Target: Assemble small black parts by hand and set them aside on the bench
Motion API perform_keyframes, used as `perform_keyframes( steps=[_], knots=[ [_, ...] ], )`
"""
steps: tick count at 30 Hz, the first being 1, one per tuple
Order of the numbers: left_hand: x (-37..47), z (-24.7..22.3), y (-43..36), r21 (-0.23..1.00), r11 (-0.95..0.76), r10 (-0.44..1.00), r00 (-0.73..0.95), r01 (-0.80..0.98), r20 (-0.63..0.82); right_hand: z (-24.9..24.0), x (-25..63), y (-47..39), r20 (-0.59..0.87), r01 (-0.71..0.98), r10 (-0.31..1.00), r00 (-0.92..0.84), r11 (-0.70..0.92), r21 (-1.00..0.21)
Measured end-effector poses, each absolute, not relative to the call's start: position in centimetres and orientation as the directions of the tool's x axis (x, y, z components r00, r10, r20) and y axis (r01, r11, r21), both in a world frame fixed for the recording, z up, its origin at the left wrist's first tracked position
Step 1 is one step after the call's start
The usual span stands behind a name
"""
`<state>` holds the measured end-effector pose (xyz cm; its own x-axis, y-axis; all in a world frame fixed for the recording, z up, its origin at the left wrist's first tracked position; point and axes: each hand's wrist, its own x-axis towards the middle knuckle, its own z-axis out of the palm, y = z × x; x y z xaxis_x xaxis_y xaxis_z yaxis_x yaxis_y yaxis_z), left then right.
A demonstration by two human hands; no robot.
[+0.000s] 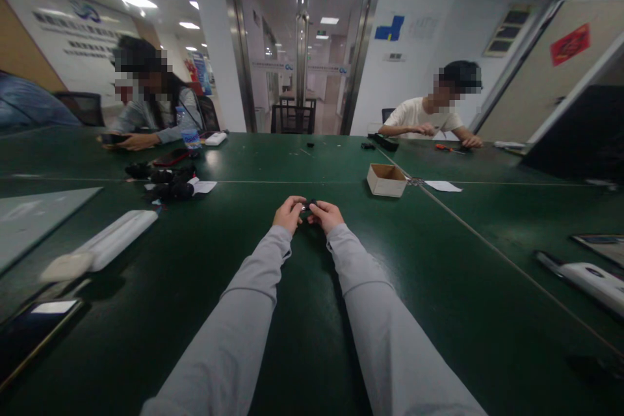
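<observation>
Both my arms, in light grey sleeves, reach forward over the dark green table. Between my fingertips is a small black object with a shiny, silvery part; its kind is too small to make out. My left hand pinches its left end with thumb and fingers. On the other side, my right hand grips the black right end. The fingers partly cover the object, and the two hands nearly meet just above the tabletop.
An open cardboard box stands right of my hands. Black items and a water bottle are left. Nearer lie a long white device and a phone. Two people sit across, one near an orange-handled screwdriver.
</observation>
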<state>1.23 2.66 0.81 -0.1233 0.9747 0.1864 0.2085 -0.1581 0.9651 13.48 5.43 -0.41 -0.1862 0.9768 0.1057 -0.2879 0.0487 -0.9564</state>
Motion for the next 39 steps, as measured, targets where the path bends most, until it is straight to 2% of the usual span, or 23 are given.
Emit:
perform_keyframes(
  steps=[25,34,39],
  knots=[
    [1.19,0.89,2.5,0.966,-0.19,0.969,-0.123,0.174,0.212,-0.37,13.47,5.4,0.105,-0.277,0.979,-0.178,0.052,-0.959],
    [1.24,0.86,2.16,0.934,-0.33,0.937,-0.072,0.133,0.342,-0.62,13.58,5.55,0.129,-0.347,0.98,-0.153,0.069,-0.935],
    [1.02,1.15,2.01,0.944,-0.324,0.939,-0.099,0.061,0.329,-0.37,13.46,5.22,0.098,-0.352,0.979,-0.178,0.029,-0.935]
  ],
)
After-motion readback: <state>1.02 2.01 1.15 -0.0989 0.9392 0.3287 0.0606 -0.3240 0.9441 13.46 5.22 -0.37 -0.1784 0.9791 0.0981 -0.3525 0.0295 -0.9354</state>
